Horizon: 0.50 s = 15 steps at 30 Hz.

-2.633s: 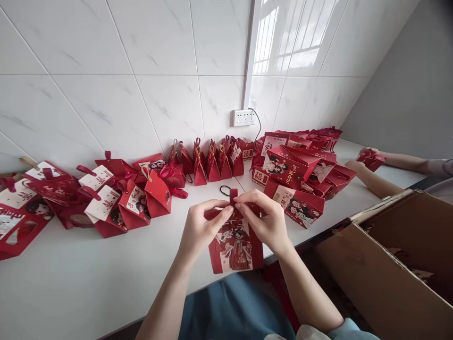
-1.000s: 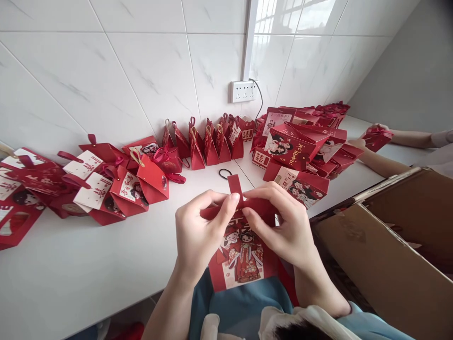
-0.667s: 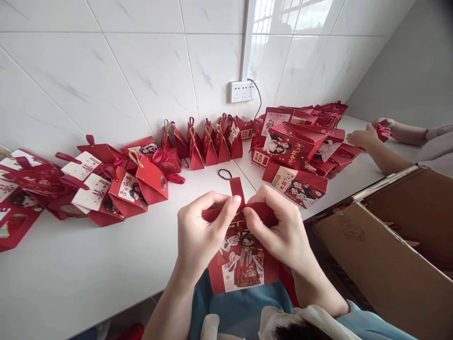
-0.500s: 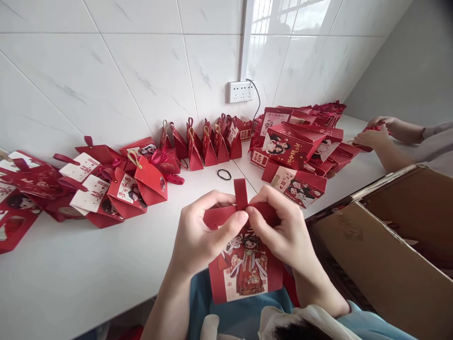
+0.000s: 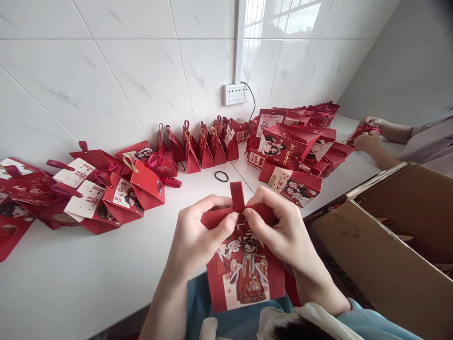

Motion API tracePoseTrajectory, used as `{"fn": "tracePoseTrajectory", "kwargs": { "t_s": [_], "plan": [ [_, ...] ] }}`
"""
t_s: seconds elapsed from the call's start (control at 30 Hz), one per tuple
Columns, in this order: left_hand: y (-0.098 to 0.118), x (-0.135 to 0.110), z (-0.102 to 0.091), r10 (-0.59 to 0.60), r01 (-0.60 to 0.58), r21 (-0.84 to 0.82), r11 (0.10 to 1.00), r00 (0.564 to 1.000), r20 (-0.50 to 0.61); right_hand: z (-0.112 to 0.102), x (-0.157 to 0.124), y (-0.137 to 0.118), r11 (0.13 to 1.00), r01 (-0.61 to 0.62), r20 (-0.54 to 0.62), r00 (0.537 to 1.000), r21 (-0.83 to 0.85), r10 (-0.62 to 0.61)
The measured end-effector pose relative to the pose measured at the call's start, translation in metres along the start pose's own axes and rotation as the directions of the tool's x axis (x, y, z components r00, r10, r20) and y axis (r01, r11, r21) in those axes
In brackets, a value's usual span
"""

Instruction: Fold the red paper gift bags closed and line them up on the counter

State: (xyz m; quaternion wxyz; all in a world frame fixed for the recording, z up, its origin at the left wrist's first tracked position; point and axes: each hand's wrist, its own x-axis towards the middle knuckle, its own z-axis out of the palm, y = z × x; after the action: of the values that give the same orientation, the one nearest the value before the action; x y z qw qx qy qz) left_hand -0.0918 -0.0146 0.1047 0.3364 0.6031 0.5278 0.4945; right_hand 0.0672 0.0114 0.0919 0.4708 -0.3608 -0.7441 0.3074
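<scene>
A red gift box (image 5: 247, 278) printed with a cartoon couple in traditional wedding clothes is held upright over my lap, at the table's front edge. My left hand (image 5: 205, 231) pinches its top edge from the left, thumb in front and fingers behind. On the other side my right hand (image 5: 276, 222) grips the same top edge, its thumb close to the left thumb. Between the two thumbs a red ribbon loop (image 5: 237, 196) sticks up from the box top. The fingers behind the box are mostly hidden.
Red gift boxes (image 5: 148, 186) stand and lie along the left, with a row against the tiled wall. More red boxes (image 5: 286, 146) pile up at right. A black hair tie (image 5: 221, 176) lies mid-table. An open cardboard carton (image 5: 375, 245) is at right; another person's hands (image 5: 368, 134) hold a red box.
The view has shifted slightly. My thumbs stay at the ribbon's base, and the printed front of the box shows a little more. The other person's hands have moved slightly with their box.
</scene>
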Motion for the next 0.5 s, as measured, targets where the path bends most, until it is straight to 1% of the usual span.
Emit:
{"fn": "tracePoseTrajectory", "kwargs": {
  "t_s": [0.1, 0.17, 0.33, 0.4, 0.5],
  "plan": [
    [0.000, -0.001, 0.003, -0.073, 0.071, -0.034, 0.997, 0.996, -0.049, 0.000, 0.000, 0.000, 1.000, -0.023, 0.004, 1.000, 0.012, 0.023],
    [-0.002, 0.000, 0.004, -0.093, 0.091, -0.058, 0.994, 0.995, -0.034, -0.001, 0.001, 0.000, 0.999, -0.038, 0.013, 0.999, 0.020, 0.037],
    [-0.008, 0.007, 0.003, -0.050, 0.056, -0.128, 0.990, 0.997, 0.056, -0.006, 0.002, 0.002, 0.995, -0.095, 0.048, 0.995, 0.029, 0.093],
    [-0.008, 0.011, 0.005, -0.049, 0.059, -0.142, 0.988, 0.996, 0.073, -0.010, 0.002, 0.004, 0.991, -0.128, 0.080, 0.989, 0.034, 0.125],
    [-0.007, 0.016, 0.012, -0.043, 0.050, -0.099, 0.994, 0.997, 0.067, -0.016, 0.002, 0.007, 0.988, -0.155, 0.102, 0.983, 0.027, 0.151]
  ]
}}
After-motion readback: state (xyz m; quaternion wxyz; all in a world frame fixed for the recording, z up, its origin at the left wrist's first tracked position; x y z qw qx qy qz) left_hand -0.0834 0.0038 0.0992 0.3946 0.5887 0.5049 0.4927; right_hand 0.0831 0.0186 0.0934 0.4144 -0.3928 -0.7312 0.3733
